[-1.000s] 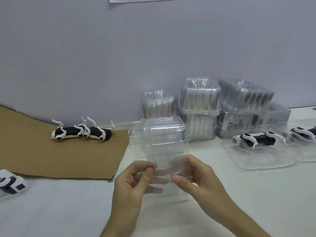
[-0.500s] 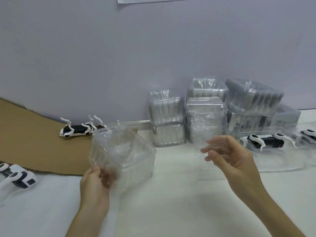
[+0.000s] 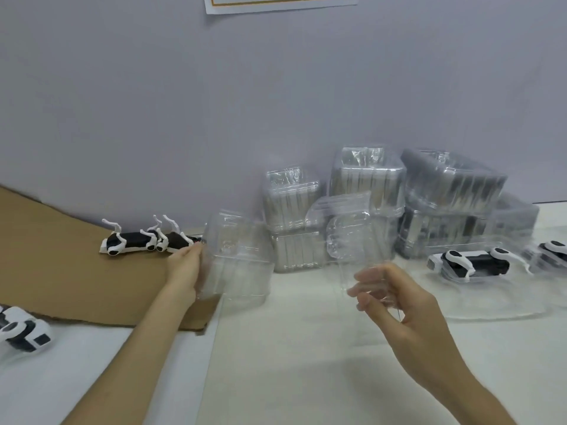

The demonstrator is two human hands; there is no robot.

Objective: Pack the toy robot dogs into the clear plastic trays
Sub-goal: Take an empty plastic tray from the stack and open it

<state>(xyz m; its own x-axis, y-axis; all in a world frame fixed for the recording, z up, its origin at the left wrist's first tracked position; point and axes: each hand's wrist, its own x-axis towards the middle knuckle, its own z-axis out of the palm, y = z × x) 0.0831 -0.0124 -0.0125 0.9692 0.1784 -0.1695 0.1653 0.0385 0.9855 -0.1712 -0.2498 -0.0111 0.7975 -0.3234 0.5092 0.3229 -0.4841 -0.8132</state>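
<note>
Hands have parted; left hand (image 3: 184, 271) fingers grip the tray stack (image 3: 242, 259); right hand (image 3: 405, 314) fingers pinch one tray (image 3: 349, 228).

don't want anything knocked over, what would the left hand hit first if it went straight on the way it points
Probably the nearer dog lying on the cardboard, just past the left hand, though depth is unclear; the wall comes after.

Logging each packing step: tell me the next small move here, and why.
Probably set the single clear tray down on the table in front. The right hand pinches it in the air, empty, while the left hand holds the stack of trays beside the toy dogs on the cardboard. A dog likely needs a tray lying flat to go in.
</note>
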